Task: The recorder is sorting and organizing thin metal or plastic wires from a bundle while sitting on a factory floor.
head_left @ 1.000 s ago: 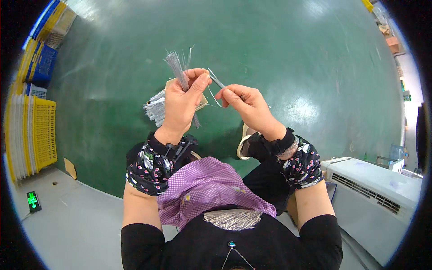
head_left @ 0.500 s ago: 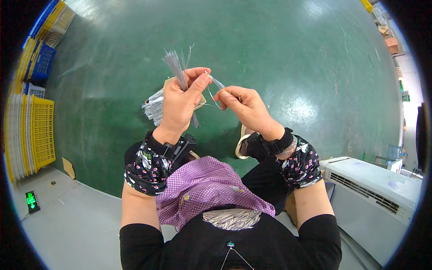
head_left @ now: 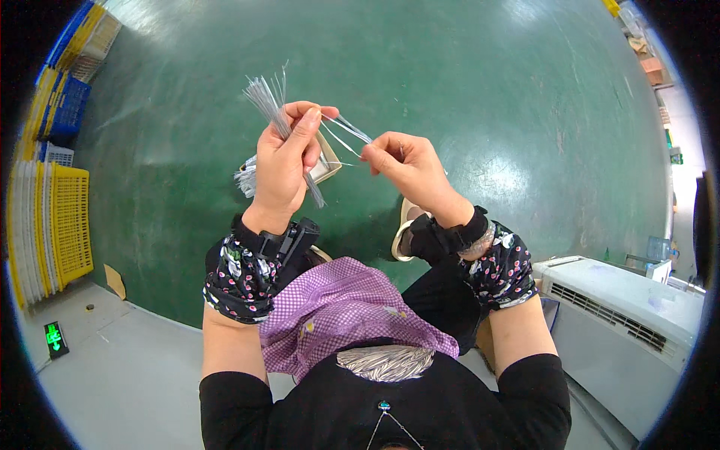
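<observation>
My left hand (head_left: 279,169) is closed around a bundle of thin grey wires (head_left: 265,97), whose loose ends fan out above the fist and poke out below it. Between its thumb and index finger it also pinches the end of a few strands (head_left: 349,135). These strands stretch across to my right hand (head_left: 414,166), whose thumb and fingers are closed on their other end. Behind the left hand, low on the floor, is a small cream-coloured box (head_left: 331,155), partly covered. More grey wire bundles (head_left: 245,178) show beside the left wrist.
Stacks of yellow and white plastic crates (head_left: 69,217) stand at the left, with blue crates (head_left: 69,101) beyond. A white vented appliance (head_left: 615,300) is close at my right. My shoe (head_left: 405,236) rests on the green floor (head_left: 465,75).
My left hand has moved slightly left and up with the wire bundle. The gap between the hands has widened, and the strands between them are straighter; more of the box shows.
</observation>
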`<action>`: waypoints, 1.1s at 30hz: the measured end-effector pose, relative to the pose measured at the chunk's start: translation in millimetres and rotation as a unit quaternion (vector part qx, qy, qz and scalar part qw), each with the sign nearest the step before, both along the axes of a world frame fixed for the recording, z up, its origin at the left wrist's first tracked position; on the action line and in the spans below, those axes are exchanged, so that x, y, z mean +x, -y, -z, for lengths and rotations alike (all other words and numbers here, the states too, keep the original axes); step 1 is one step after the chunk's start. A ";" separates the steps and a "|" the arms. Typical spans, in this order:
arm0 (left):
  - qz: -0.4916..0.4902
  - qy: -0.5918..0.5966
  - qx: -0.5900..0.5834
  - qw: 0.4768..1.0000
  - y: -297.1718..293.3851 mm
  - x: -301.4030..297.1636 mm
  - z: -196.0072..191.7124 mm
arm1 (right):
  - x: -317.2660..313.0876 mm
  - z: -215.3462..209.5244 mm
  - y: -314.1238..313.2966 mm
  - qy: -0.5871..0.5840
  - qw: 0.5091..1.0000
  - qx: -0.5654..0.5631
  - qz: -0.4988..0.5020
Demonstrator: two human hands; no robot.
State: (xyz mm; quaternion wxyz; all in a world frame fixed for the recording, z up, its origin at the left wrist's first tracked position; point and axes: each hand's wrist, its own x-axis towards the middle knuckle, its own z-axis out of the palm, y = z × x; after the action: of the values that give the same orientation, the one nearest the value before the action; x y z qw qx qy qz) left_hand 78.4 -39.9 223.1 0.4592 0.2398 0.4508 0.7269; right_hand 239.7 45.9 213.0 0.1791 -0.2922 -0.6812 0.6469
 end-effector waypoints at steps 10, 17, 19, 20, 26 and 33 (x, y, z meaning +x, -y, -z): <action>-0.002 0.056 0.007 0.998 -1.5 -4.4 7.6 | -0.7 5.3 1.5 -0.002 0.981 0.188 0.051; 0.001 0.042 -0.006 0.999 -5.5 -3.0 6.8 | -1.3 -1.1 -1.1 -0.019 0.909 0.412 0.063; 0.002 0.040 -0.010 0.999 -5.5 -3.3 7.7 | -1.2 -0.2 -1.5 -0.020 0.897 0.437 0.065; -0.001 0.040 -0.011 0.999 -5.2 -3.4 8.0 | -1.3 0.8 -1.8 -0.020 0.897 0.436 0.066; -0.003 0.050 -0.010 0.999 -6.1 -4.1 8.4 | -1.1 4.1 -3.2 -0.041 0.886 0.457 0.062; 0.022 0.115 0.032 0.993 0.8 -7.5 6.5 | 1.8 -2.0 -2.8 -0.050 0.993 -0.109 -0.017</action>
State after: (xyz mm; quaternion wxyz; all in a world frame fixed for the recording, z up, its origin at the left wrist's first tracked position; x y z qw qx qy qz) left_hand 70.8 -40.6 216.7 0.5156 0.1794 0.3664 0.7535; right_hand 241.5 48.7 215.1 0.1689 -0.2660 -0.6017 0.7340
